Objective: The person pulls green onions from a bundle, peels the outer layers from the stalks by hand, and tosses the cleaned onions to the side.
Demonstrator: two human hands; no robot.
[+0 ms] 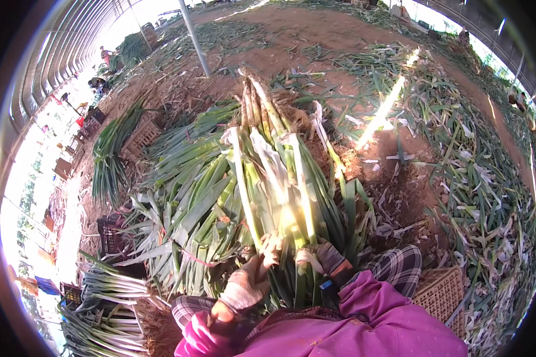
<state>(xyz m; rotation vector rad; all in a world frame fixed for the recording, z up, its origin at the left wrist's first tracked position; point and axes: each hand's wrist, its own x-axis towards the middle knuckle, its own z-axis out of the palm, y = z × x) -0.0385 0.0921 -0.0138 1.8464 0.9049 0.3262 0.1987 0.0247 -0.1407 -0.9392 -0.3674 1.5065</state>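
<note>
Left hand and right hand each grasp a leek near its near end; likely light, firm but bruisable, best gripped gently by the stalk.

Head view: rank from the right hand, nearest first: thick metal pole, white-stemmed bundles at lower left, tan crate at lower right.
From the right hand:
1. Tan crate: lower right.
2. White-stemmed bundles: lower left.
3. Metal pole: far ahead, left.

hands: two; knees: two; tan crates: two; thick pole: one; leeks: many (too tangled to count)
</note>
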